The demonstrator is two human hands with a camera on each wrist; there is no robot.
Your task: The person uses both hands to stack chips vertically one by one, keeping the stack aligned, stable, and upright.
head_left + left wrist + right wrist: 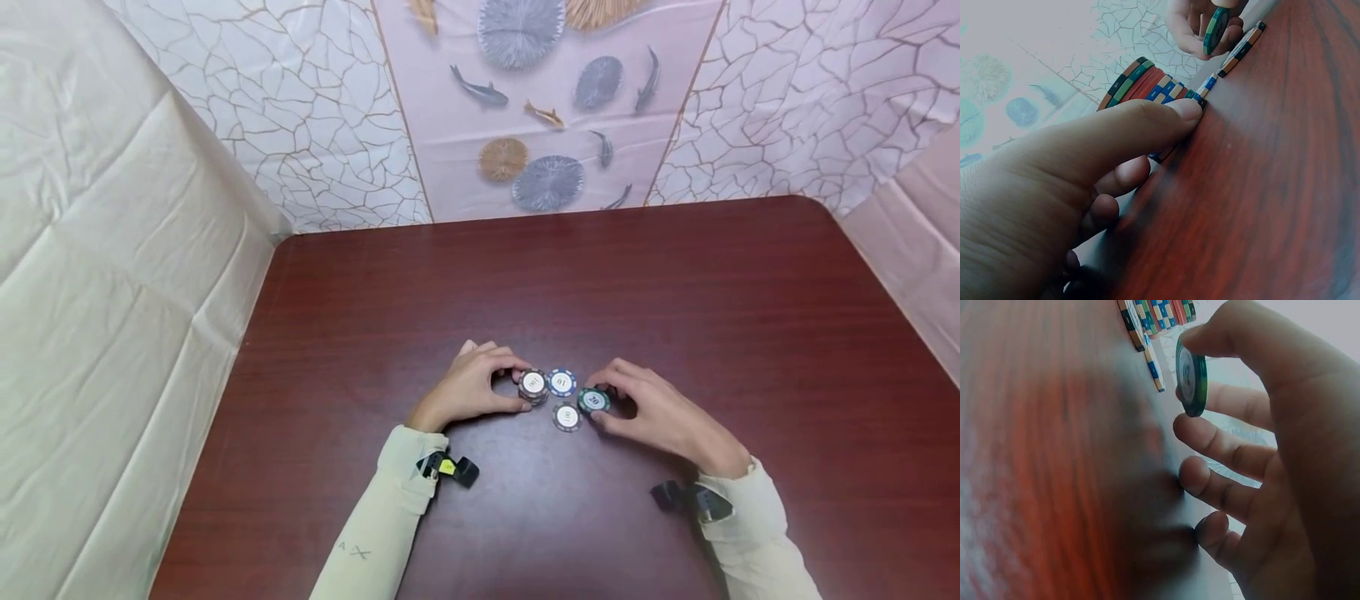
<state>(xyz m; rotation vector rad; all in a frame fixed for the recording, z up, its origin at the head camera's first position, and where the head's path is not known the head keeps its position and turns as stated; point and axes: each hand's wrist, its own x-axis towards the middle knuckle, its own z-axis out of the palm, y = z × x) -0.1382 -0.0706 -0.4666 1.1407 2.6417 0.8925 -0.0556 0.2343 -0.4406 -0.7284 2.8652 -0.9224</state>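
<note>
A stack of poker chips (534, 384), topped by a dark chip marked 100, stands on the table. My left hand (472, 385) holds it at the base between thumb and fingers; in the left wrist view the stack (1141, 86) shows red, blue and green edges. Between the thumb and index finger of my right hand (663, 412) is a green poker chip (594, 400) marked 20. The right wrist view shows this green chip (1189, 378) tilted, raised off the table. A blue chip (562, 382) and a dark grey chip (567, 417) lie flat between the hands.
The reddish-brown wooden table (420, 292) extends around the chips. Pale patterned cloth (330, 125) hangs behind its far edge, with cream cloth (150, 250) along the left side. Each wrist wears a dark strapped device (465, 472).
</note>
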